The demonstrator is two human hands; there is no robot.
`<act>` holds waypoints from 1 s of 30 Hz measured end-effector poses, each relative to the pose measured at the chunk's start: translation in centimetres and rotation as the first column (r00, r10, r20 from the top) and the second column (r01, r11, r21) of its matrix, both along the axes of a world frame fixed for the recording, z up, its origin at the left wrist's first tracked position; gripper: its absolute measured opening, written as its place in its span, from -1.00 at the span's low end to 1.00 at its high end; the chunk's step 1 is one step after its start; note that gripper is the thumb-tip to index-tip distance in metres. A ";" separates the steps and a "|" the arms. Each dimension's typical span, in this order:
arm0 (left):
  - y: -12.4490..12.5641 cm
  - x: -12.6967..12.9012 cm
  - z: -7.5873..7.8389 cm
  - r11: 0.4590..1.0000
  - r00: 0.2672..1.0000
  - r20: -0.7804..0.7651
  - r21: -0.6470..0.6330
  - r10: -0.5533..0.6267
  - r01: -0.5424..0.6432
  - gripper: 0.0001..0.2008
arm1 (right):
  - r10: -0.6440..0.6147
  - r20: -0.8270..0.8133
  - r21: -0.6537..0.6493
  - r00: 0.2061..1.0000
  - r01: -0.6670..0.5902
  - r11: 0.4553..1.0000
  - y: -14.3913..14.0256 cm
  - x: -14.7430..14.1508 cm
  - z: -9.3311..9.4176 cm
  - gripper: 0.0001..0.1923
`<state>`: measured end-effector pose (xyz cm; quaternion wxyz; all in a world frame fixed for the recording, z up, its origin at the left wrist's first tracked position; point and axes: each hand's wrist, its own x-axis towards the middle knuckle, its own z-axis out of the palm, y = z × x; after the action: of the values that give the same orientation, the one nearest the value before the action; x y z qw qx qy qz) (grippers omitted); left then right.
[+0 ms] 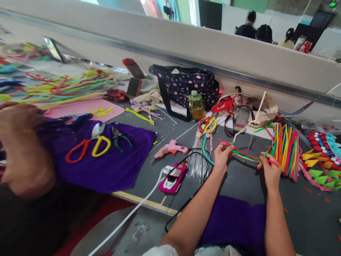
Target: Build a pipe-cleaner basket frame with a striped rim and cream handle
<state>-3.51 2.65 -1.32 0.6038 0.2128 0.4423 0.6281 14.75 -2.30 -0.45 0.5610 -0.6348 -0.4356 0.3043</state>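
Left grip (223, 155) and right grip (270, 169) pinching red and green pipe cleaners (247, 155), one near each end, over worktop (239, 185) between near and far edges; colorful bundle (286, 151) just beside right grip.

Dark grey flat desk (245, 183): pale wooden strip (128, 196) along the near edge
Smooth white partition (160, 35): runs along the far edge, with a long grey metal rail (266, 81)
Grey floor (119, 236): below the near edge, red towards the left
Room beyond the far edge: black rectangular panel (210, 14), pale green wall section (250, 5)
Small green light (333, 4): glowing beyond the far right corner
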 end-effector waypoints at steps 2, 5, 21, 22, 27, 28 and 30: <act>0.0 0.1 -0.1 1.000 0.999 0.022 -0.010 0.029 -0.029 -0.66 | -0.032 -0.037 0.023 0.999 0.033 0.999 0.1 -0.2 -0.1 -0.56; -0.1 0.4 -0.3 0.999 0.998 0.029 -0.010 0.047 -0.046 -0.68 | -0.083 -0.151 0.079 0.985 0.096 0.992 0.3 -0.5 -0.2 -0.52; -0.6 1.0 0.5 0.989 0.990 0.021 0.047 0.138 -0.138 -0.71 | 0.026 -0.246 0.135 0.969 0.008 0.991 0.2 -0.3 -0.5 -0.64; -0.6 1.1 0.5 0.987 0.989 0.011 0.059 0.146 -0.147 -0.72 | 0.032 -0.240 0.128 0.970 -0.001 0.992 0.2 -0.4 -0.5 -0.64; -1.1 1.5 0.6 0.973 0.981 -0.052 0.150 0.185 -0.176 -0.75 | -0.019 -0.252 0.124 0.967 0.052 0.991 0.2 -0.7 -0.3 -0.65; -1.2 1.6 0.6 0.971 0.981 -0.064 0.164 0.186 -0.173 -0.75 | -0.045 -0.255 0.115 0.966 0.076 0.991 0.2 -0.8 -0.3 -0.66; -1.4 1.8 0.6 0.970 0.980 -0.091 0.184 0.178 -0.159 -0.76 | -0.090 -0.255 0.088 0.963 0.116 0.989 0.2 -0.8 -0.2 -0.65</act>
<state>-1.70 1.25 -0.68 0.5025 0.2601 0.4333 0.7015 13.91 -2.11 -0.66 0.6585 -0.5835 -0.3425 0.3295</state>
